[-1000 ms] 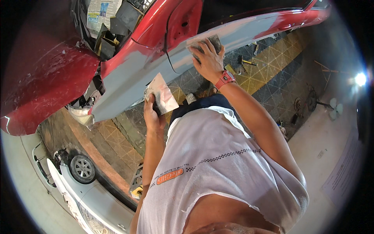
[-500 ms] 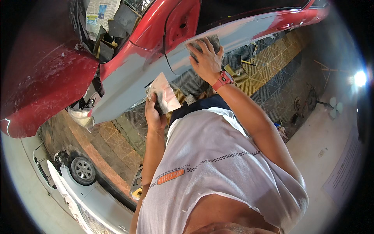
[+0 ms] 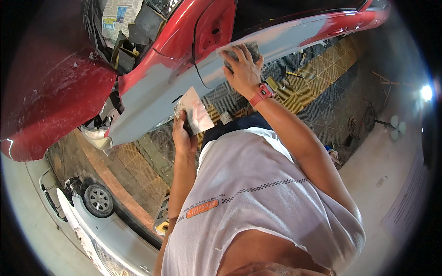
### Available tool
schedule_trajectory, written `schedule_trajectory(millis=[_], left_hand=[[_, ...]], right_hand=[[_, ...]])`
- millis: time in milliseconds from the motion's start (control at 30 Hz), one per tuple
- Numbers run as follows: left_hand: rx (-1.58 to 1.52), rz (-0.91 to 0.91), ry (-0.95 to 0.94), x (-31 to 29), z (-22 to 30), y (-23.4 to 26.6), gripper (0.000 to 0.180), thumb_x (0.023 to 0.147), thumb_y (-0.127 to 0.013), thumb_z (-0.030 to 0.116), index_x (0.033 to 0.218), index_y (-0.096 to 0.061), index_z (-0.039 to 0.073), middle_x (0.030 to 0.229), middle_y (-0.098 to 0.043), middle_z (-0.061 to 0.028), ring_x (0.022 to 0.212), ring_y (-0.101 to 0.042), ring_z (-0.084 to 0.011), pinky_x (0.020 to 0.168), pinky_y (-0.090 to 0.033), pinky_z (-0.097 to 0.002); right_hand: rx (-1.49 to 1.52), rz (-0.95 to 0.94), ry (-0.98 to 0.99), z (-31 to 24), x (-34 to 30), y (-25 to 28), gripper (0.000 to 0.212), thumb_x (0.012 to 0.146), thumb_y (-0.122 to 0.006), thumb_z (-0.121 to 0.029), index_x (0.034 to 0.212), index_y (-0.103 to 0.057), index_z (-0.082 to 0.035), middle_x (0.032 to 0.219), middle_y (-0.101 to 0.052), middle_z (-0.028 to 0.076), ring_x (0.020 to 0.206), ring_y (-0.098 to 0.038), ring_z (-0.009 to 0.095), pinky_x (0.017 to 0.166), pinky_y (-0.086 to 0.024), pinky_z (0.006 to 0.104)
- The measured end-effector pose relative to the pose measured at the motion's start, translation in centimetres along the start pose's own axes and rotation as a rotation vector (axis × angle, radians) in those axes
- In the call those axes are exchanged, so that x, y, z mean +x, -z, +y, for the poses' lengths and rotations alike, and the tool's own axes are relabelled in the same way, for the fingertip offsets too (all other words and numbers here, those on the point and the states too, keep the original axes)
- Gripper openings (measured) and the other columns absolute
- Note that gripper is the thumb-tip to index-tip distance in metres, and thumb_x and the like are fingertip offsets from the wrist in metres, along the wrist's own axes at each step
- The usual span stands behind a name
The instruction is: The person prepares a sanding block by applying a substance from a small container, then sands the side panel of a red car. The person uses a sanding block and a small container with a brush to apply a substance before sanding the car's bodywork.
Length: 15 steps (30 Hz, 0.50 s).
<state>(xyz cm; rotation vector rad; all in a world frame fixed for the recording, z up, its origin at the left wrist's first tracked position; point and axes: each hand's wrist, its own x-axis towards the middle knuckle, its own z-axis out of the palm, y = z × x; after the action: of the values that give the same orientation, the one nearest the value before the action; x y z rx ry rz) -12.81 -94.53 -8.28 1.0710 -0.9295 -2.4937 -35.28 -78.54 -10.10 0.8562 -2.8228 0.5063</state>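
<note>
My right hand (image 3: 243, 69) lies on the car's grey-coated door (image 3: 271, 43), fingers spread over a dark, speckled sandpaper sheet (image 3: 252, 49) pressed against the panel. A red watch is strapped round that wrist. Lower and to the left, my left hand (image 3: 182, 131) grips a flat pale sheet (image 3: 195, 108) by its left edge, with the thumb on its face. Grey-black smears mark the lower part of this pale sheet. It is held just off the grey fender (image 3: 152, 101); whether it touches the car I cannot tell.
The red hood (image 3: 60, 101) stands raised at left, beside newspaper (image 3: 120, 20) over the engine bay. A yellow-handled tool (image 3: 294, 74) lies on the patterned floor mat (image 3: 322, 78). A silver car (image 3: 115, 239) stands at lower left. A fan (image 3: 395, 128) is at right.
The pale sheet and my left hand have shifted very slightly right and down. My right hand stays on the door in almost the same spot.
</note>
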Motion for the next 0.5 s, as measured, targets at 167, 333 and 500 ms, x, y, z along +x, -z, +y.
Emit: schedule_trajectory(millis=[167,333,500], left_hand=[[0.023,-0.001,0.023,-0.3,-0.2,-0.5,0.047,0.114,-0.057,0.025,0.154,-0.05,0.001,0.142,-0.064,-0.0117,0.129,-0.065,-0.0252,0.111,-0.055,-0.0414],[0.007,0.007,0.011,-0.3,-0.3,-0.9,0.048,0.114,-0.057,0.025,0.155,-0.05,0.002,0.144,-0.064,-0.0123,0.131,-0.064,-0.0256,0.111,-0.055,-0.0419],[0.004,0.019,0.006,-0.4,-0.5,-0.2,0.05,0.114,-0.056,0.026,0.157,-0.047,0.001,0.147,-0.062,-0.0129,0.134,-0.062,-0.0262,0.114,-0.053,-0.042]], right_hand=[[0.006,-0.003,0.006,0.0,0.3,-1.6,0.047,0.099,-0.071,-0.035,0.146,-0.066,-0.034,0.154,-0.053,0.001,0.156,-0.039,0.027,0.112,-0.027,0.0832],[0.004,0.001,0.117,2.3,-1.0,-1.8,0.048,0.099,-0.071,-0.036,0.146,-0.066,-0.034,0.155,-0.053,0.001,0.158,-0.039,0.028,0.115,-0.024,0.0832],[0.009,0.024,0.077,5.4,-0.1,-0.2,0.05,0.1,-0.071,-0.038,0.149,-0.066,-0.035,0.159,-0.052,0.0,0.16,-0.037,0.027,0.12,-0.02,0.0809]])
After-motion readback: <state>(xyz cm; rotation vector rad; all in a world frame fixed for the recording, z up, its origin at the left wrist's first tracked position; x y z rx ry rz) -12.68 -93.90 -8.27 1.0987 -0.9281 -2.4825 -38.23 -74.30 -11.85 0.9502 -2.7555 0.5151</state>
